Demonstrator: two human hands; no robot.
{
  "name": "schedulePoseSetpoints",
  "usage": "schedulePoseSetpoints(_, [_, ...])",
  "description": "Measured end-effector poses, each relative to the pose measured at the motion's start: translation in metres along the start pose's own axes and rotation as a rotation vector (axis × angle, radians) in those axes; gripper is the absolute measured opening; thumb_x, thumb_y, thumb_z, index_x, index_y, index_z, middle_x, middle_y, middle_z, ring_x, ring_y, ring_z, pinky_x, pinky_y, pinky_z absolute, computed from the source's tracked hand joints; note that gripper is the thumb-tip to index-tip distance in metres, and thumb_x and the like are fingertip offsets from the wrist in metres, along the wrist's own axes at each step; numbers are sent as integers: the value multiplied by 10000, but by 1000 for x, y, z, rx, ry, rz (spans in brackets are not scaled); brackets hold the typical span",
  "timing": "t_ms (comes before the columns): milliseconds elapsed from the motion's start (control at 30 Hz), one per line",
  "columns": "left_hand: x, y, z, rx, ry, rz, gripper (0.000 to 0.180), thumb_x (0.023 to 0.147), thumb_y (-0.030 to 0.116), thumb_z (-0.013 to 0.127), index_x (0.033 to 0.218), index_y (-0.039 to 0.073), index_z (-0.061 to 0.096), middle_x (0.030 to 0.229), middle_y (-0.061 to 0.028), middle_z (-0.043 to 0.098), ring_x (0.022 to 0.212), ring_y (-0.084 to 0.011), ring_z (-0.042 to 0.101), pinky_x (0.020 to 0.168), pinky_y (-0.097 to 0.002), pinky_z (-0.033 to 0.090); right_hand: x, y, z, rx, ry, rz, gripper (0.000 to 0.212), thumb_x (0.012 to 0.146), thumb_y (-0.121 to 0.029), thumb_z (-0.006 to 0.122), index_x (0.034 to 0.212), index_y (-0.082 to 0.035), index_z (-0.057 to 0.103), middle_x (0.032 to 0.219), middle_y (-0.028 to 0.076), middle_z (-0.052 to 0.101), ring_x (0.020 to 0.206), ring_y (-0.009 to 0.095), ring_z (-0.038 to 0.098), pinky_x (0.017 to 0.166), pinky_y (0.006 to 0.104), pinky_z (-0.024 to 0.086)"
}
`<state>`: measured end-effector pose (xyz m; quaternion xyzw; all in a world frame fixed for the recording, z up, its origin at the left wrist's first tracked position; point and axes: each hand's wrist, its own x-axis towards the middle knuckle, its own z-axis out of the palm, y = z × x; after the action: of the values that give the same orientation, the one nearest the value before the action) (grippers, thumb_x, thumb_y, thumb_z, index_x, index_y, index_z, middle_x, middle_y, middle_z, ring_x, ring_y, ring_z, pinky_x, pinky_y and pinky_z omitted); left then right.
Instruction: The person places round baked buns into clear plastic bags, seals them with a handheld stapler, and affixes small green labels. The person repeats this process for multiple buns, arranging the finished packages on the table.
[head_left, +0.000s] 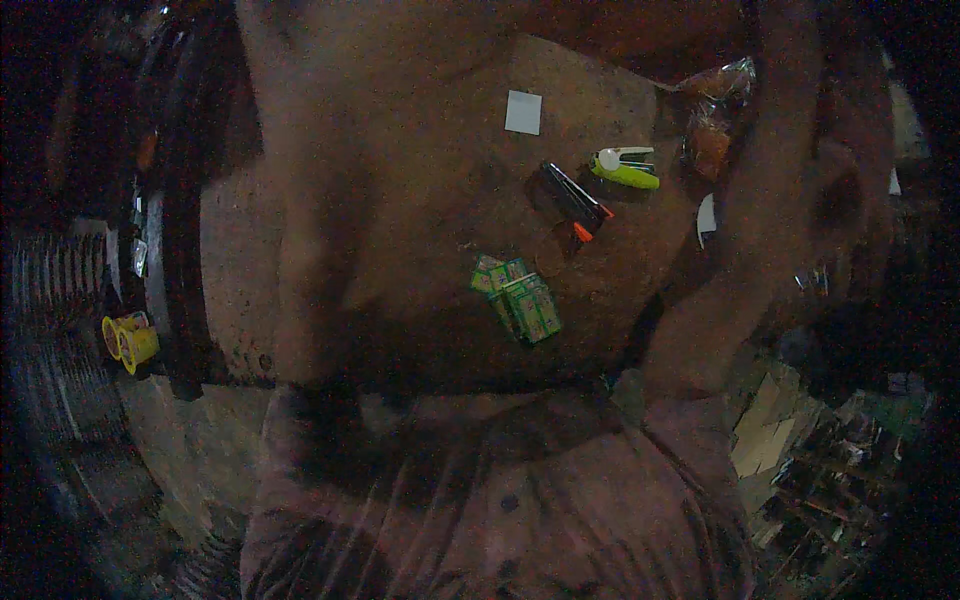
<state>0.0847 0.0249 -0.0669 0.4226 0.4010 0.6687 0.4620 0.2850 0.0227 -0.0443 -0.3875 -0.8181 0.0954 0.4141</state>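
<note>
Both of my forearms reach up through the dim picture, the left forearm on the left side and the right forearm on the right. Neither hand shows; they lie beyond the upper part of the view. Between the arms, on a brown table, lies a stack of small green patterned boxes. Farther back rests a black stapler with orange ends. To its right is a yellow-green and white stapler. A small white square of paper lies behind them.
At the back right is a clear plastic bag with something brown inside. A white piece shows partly behind my right forearm. Yellow cups stand at the far left beyond the table's edge. Cluttered items lie at the lower right.
</note>
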Motion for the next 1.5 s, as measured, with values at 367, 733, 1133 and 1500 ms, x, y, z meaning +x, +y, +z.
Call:
schedulePoseSetpoints(367, [60,-39,2,-40,85,30,281,831,75,786,1032,20,598,969,-94,698,862,-166,677,770,-294,568,-131,50,2,-119,-1000,-182,272,850,-177,627,1098,-66,646,1109,113,614,1125,306,580,1003,442,475])
schedulePoseSetpoints(733, [9,-89,-42,52,251,-194,377,762,104,852,889,85,497,958,-57,628,904,-163,631,742,-315,549,-80,88,19,10,-565,-254,346,829,-171,718,1153,-70,651,1132,121,620,1056,321,606,897,440,494])
schedulePoseSetpoints(1133, [-17,-132,-47,-143,199,-320,388,739,69,852,854,131,487,805,20,553,790,-86,545,708,-271,464,31,146,99,-39,-532,338,303,890,-204,710,1115,-15,637,1111,182,642,954,270,632,836,379,502])
schedulePoseSetpoints(1500, [-20,-116,-33,-283,162,-275,369,805,-35,768,843,117,433,960,-76,681,890,-137,635,778,-312,552,-14,71,97,458,-254,233,221,942,-50,641,1161,-23,634,1093,70,707,959,165,671,824,298,529])
